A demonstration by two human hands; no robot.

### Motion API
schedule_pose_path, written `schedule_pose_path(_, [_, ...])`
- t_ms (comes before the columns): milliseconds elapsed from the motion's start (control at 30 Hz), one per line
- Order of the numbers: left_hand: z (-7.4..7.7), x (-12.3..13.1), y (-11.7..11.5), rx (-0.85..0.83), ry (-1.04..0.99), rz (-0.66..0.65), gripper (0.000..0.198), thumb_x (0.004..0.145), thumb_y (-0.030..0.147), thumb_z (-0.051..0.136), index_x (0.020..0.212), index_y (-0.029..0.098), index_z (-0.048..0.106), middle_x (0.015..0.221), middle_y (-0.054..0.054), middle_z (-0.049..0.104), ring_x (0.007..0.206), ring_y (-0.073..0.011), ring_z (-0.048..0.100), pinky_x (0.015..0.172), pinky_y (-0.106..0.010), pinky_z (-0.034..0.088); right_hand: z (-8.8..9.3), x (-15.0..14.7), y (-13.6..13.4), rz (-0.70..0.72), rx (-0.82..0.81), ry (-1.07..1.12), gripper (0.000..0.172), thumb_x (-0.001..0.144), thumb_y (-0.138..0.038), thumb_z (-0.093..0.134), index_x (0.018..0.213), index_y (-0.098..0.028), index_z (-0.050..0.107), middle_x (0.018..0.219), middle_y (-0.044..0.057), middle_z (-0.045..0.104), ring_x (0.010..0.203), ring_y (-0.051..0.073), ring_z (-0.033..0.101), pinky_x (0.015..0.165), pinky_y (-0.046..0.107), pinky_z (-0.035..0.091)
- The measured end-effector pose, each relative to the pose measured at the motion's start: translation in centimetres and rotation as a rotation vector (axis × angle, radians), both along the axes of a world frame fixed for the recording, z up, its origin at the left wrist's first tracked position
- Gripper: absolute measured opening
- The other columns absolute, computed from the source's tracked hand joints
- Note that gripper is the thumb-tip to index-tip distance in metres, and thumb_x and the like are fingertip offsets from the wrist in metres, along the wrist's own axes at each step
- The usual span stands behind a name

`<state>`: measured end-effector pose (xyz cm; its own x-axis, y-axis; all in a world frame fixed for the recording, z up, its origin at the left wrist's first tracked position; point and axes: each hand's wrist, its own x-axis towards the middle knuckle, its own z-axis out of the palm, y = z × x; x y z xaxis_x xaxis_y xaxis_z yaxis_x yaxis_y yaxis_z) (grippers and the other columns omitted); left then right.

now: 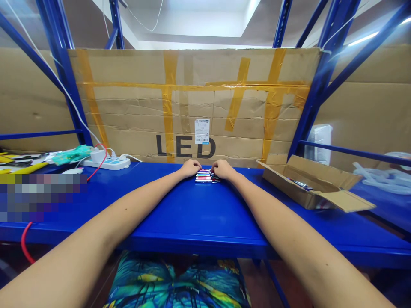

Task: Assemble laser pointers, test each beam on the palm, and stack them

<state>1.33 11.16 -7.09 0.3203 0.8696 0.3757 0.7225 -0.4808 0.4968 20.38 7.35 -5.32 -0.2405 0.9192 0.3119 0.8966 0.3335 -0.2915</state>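
Note:
Several pens [203, 176] in white, red, green and purple lie side by side in a neat row on the blue table. At the left ends of the farthest pens, my left hand [190, 167] is closed, thumb and fingers pinched together. My right hand [222, 168] is closed in the same way at their right ends. The two hands face each other with the row between them. Fingertips partly cover the pen ends, so the exact grip is hard to see.
An open cardboard box [308, 184] with pens inside stands to the right. A white power strip [107, 162] with plugs sits at the back left, near a teal plastic bag [72, 155] and a red cable [99, 164]. A tall cardboard sheet [138, 111] closes off the back.

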Motion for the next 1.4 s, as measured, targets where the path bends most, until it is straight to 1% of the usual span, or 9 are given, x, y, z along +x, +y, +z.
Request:
schedule_pose_path(100, [0.2, -0.5, -0.1, 0.029, 0.078, 0.027, 0.026, 0.087, 0.024, 0.047, 0.090, 0.018, 0.072, 0.102, -0.006, 0.073, 0.096, -0.0195, 0.065, 0.086, -0.027, 0.049, 0.0, 0.4, 0.2, -0.019, 0.006, 0.009, 0.033, 0.079, -0.008, 0.048, 0.096, -0.017, 0.075, 0.104, 0.008, 0.073, 0.097, 0.018, 0.064, 0.081, 0.020, 0.044])
schedule_pose_path(200, [0.2, -1.8, -0.4, 0.075, 0.192, 0.065, 0.029, 0.090, 0.030, 0.045, 0.091, 0.017, 0.070, 0.106, -0.010, 0.071, 0.104, -0.0246, 0.062, 0.094, -0.033, 0.045, 0.0, 1.2, 0.4, -0.070, -0.010, 0.008, 0.037, 0.079, -0.006, 0.046, 0.104, -0.016, 0.073, 0.110, 0.008, 0.072, 0.100, 0.017, 0.064, 0.082, 0.020, 0.044])
schedule_pose_path(300, [0.2, -3.7, -0.6, 0.096, 0.300, 0.116, 0.029, 0.090, 0.031, 0.045, 0.096, 0.015, 0.068, 0.114, -0.015, 0.067, 0.113, -0.0290, 0.057, 0.099, -0.038, 0.041, 0.0, 2.7, 0.4, -0.133, -0.073, -0.026, 0.033, 0.077, -0.006, 0.050, 0.099, -0.013, 0.073, 0.105, 0.012, 0.073, 0.097, 0.020, 0.066, 0.080, 0.021, 0.046])
schedule_pose_path(467, [0.1, -5.5, -0.7, 0.069, 0.421, 0.143, 0.028, 0.087, 0.026, 0.047, 0.105, 0.015, 0.065, 0.117, -0.015, 0.065, 0.111, -0.0266, 0.059, 0.097, -0.034, 0.043, 0.6, 4.8, -0.2, -0.171, -0.175, -0.113, 0.029, 0.075, -0.007, 0.053, 0.095, -0.013, 0.074, 0.103, 0.012, 0.073, 0.094, 0.023, 0.068, 0.076, 0.024, 0.049])
schedule_pose_path(667, [0.2, -5.1, -1.0, 0.051, 0.480, 0.134, 0.028, 0.088, 0.026, 0.046, 0.106, 0.014, 0.064, 0.118, -0.018, 0.064, 0.112, -0.0278, 0.058, 0.096, -0.035, 0.042, 1.4, 4.0, -0.7, -0.121, -0.237, -0.253, 0.031, 0.074, -0.009, 0.056, 0.101, -0.012, 0.072, 0.110, 0.016, 0.071, 0.096, 0.026, 0.068, 0.077, 0.028, 0.050])
schedule_pose_path(800, [0.4, -4.6, -1.6, 0.033, 0.505, 0.138, 0.028, 0.089, 0.027, 0.045, 0.104, 0.013, 0.063, 0.117, -0.021, 0.062, 0.111, -0.0307, 0.058, 0.094, -0.038, 0.044, 1.8, 2.7, -1.5, -0.111, -0.271, -0.341, 0.032, 0.073, -0.008, 0.058, 0.102, -0.009, 0.071, 0.104, 0.019, 0.072, 0.095, 0.029, 0.069, 0.075, 0.031, 0.051])
schedule_pose_path(933, [0.7, -4.2, -2.3, 0.014, 0.538, 0.134, 0.030, 0.089, 0.026, 0.043, 0.106, 0.012, 0.063, 0.117, -0.023, 0.062, 0.110, -0.0330, 0.059, 0.092, -0.041, 0.045, 2.2, 2.1, -2.4, -0.107, -0.283, -0.398, 0.034, 0.073, -0.008, 0.059, 0.105, -0.009, 0.070, 0.106, 0.020, 0.071, 0.099, 0.031, 0.067, 0.078, 0.034, 0.051])
schedule_pose_path(1133, [1.1, -3.5, -3.4, -0.005, 0.590, 0.136, 0.031, 0.088, 0.023, 0.044, 0.110, 0.011, 0.062, 0.119, -0.024, 0.061, 0.111, -0.0336, 0.058, 0.090, -0.041, 0.046, 2.3, 1.7, -2.7, -0.112, -0.290, -0.432, 0.035, 0.074, -0.011, 0.060, 0.108, -0.009, 0.070, 0.110, 0.021, 0.070, 0.102, 0.031, 0.066, 0.079, 0.034, 0.051])
schedule_pose_path(1400, [1.3, -2.7, -4.2, -0.018, 0.595, 0.137, 0.029, 0.086, 0.022, 0.048, 0.108, 0.012, 0.063, 0.121, -0.024, 0.060, 0.113, -0.0350, 0.057, 0.093, -0.044, 0.044, 2.2, 2.1, -2.4, -0.104, -0.281, -0.420, 0.031, 0.071, -0.009, 0.063, 0.100, -0.011, 0.072, 0.109, 0.020, 0.070, 0.100, 0.031, 0.067, 0.079, 0.034, 0.051])
